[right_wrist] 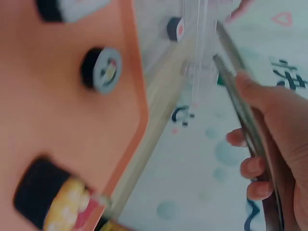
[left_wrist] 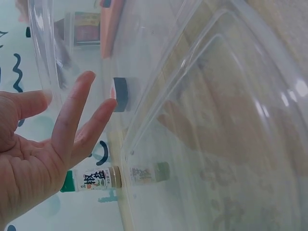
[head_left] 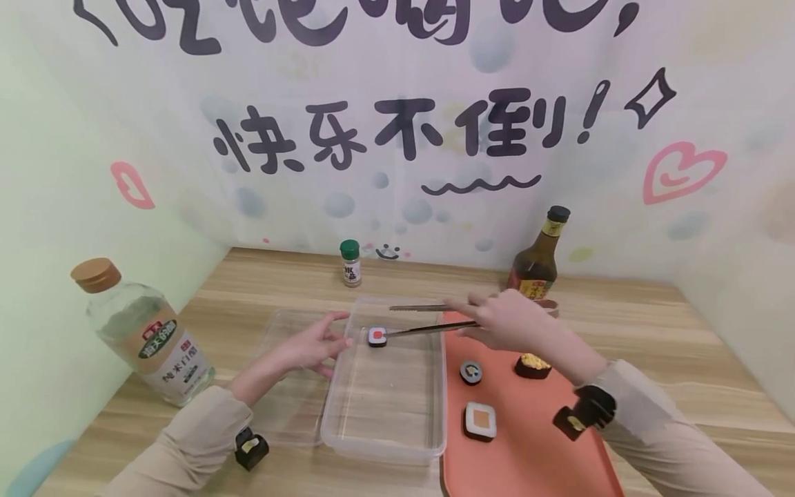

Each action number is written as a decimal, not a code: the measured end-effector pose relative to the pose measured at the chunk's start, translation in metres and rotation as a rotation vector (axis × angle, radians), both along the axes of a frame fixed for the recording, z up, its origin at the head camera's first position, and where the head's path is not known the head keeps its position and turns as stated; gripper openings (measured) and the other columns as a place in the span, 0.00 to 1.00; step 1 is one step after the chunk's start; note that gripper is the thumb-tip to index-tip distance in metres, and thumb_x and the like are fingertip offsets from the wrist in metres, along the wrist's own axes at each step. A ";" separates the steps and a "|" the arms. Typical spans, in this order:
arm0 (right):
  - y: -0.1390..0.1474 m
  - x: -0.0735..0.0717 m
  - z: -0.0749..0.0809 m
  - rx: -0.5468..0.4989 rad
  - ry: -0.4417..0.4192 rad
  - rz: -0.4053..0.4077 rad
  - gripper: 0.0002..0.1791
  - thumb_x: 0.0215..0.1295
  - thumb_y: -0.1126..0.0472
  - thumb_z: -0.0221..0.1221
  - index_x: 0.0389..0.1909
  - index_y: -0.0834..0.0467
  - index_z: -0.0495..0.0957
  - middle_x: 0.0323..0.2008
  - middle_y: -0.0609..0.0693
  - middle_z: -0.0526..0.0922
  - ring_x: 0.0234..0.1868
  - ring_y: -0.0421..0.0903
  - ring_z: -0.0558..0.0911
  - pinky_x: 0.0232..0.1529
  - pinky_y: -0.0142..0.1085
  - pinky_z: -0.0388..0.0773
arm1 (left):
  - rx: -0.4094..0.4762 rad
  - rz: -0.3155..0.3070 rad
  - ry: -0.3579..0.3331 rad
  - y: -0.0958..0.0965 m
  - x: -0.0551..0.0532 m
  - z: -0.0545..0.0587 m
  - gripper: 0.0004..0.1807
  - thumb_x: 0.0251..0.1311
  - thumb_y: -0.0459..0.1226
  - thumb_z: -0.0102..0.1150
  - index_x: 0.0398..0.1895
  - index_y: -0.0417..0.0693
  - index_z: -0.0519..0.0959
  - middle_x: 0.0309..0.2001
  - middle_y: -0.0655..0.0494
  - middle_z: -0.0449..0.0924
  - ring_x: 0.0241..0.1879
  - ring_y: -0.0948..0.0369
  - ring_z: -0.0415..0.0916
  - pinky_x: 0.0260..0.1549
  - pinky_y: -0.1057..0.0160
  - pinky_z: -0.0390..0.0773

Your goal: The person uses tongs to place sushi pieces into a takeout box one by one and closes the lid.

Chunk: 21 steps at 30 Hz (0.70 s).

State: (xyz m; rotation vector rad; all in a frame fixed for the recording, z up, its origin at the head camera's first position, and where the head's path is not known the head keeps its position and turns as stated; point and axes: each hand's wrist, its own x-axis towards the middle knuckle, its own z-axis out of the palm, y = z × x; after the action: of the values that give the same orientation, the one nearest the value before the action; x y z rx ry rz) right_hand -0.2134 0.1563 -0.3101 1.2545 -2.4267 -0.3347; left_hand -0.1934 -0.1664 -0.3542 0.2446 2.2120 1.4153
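The clear box (head_left: 385, 450) stands on the wooden counter (head_left: 652, 345), just left of the orange tray (head_left: 528, 449). A large brown-capped bottle (head_left: 149, 338) stands farther left. The right hand (head_left: 509, 321) grips tongs (head_left: 428, 328) that reach over the box, tips apart; the left hand (head_left: 313, 345) is at its left wall, fingers spread. The tray carries a square sushi piece (head_left: 480, 421), a yellow-topped sushi piece (head_left: 533, 366) and a round sushi piece (head_left: 470, 373); a small red-centred sushi piece (head_left: 377, 336) sits inside the box.

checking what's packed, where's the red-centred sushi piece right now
In the head view, the red-centred sushi piece is inside the clear container, toward its far left corner, between the left hand and the tongs.
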 end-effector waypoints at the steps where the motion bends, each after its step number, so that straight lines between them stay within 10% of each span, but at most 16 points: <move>1: 0.010 0.001 0.002 -0.021 -0.005 0.006 0.26 0.54 0.43 0.60 0.54 0.48 0.74 0.23 0.46 0.72 0.09 0.37 0.53 0.10 0.25 0.49 | -0.001 0.000 -0.001 0.000 0.000 0.000 0.33 0.67 0.35 0.44 0.70 0.42 0.43 0.58 0.26 0.62 0.51 0.39 0.72 0.32 0.57 0.85; 11: 0.120 0.016 0.010 -0.083 0.032 -0.119 0.26 0.54 0.37 0.56 0.53 0.42 0.75 0.18 0.42 0.66 0.10 0.34 0.50 0.12 0.25 0.49 | -0.009 -0.007 -0.011 0.001 -0.002 0.000 0.33 0.67 0.36 0.43 0.70 0.42 0.42 0.61 0.25 0.59 0.53 0.37 0.69 0.34 0.56 0.85; 21: 0.182 0.024 -0.006 0.004 -0.174 -0.405 0.27 0.55 0.41 0.58 0.54 0.48 0.75 0.14 0.43 0.65 0.11 0.37 0.56 0.13 0.28 0.53 | -0.018 -0.007 -0.023 0.002 0.001 0.004 0.34 0.67 0.37 0.44 0.70 0.43 0.41 0.60 0.26 0.60 0.52 0.39 0.71 0.34 0.56 0.85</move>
State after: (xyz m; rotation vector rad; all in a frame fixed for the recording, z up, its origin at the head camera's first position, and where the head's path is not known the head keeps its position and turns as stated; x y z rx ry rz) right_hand -0.1889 0.3382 -0.3160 0.8123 -2.8277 -0.3518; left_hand -0.1925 -0.1644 -0.3497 0.2287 2.2022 1.3866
